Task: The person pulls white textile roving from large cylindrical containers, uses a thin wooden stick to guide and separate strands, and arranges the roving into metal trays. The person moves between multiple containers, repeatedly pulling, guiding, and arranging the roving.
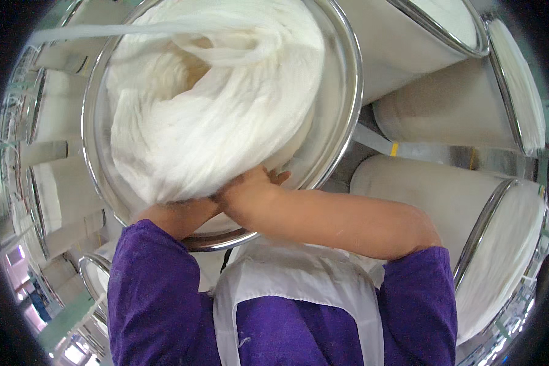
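Observation:
A tall round can with a shiny metal rim [351, 91] stands right in front of me, filled with coiled white fibre sliver [213, 104]. My right hand [253, 183] presses against the lower edge of the white coil inside the can, fingers partly buried in it. My left hand is hidden under the coil; only its forearm [177, 216] shows, reaching in beside the right one. A strand of sliver [134, 29] runs from the coil up and off to the left. I wear purple sleeves and a white apron [299, 274].
More white cans with metal rims crowd around: one at the upper right [421, 36], one at the right [457, 104], one at the lower right [470, 219], and several in a row along the left [55, 183].

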A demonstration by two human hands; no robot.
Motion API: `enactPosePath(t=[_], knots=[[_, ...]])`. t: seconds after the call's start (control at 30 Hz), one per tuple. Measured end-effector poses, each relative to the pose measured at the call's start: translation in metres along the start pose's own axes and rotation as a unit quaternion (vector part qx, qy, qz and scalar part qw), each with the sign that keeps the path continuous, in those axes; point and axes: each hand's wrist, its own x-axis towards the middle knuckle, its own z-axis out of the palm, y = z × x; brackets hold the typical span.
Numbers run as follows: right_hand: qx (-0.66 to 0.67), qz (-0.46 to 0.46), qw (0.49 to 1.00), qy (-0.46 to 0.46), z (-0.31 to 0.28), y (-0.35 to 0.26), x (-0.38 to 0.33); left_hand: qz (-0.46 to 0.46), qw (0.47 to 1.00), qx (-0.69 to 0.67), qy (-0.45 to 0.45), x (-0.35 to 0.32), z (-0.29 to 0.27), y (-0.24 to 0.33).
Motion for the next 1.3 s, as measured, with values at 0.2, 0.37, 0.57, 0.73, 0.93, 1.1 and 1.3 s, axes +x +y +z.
enactPosePath(t=[0.2, 0.37, 0.57, 0.73, 0.93, 1.1, 1.3], knots=[[0.011, -0.07, 0.996, -0.05, -0.018, 0.01, -0.014, -0.04, 0.99, 0.113, 0.074, -0.05, -0.032, -0.008], [-0.122, -0.11, 0.974, -0.154, -0.03, 0.003, -0.019, 0.008, 0.944, 0.25, 0.217, -0.097, -0.076, -0.015], [-0.184, -0.054, 0.955, -0.228, -0.075, 0.026, 0.026, 0.162, 0.844, 0.331, 0.391, -0.12, -0.117, -0.029], [-0.116, 0.074, 0.988, -0.075, -0.091, 0.063, 0.049, 0.246, 0.789, 0.32, 0.463, -0.122, -0.127, -0.042], [-0.149, 0.088, 0.983, -0.052, -0.081, 0.071, 0.038, 0.255, 0.807, 0.328, 0.419, -0.111, -0.122, -0.038], [-0.127, 0.045, 0.99, 0.029, -0.077, 0.073, 0.022, 0.199, 0.859, 0.292, 0.37, -0.124, -0.115, -0.02], [-0.173, 0.094, 0.98, -0.008, -0.082, 0.068, 0.02, 0.243, 0.869, 0.289, 0.321, -0.141, -0.098, 0.013]])
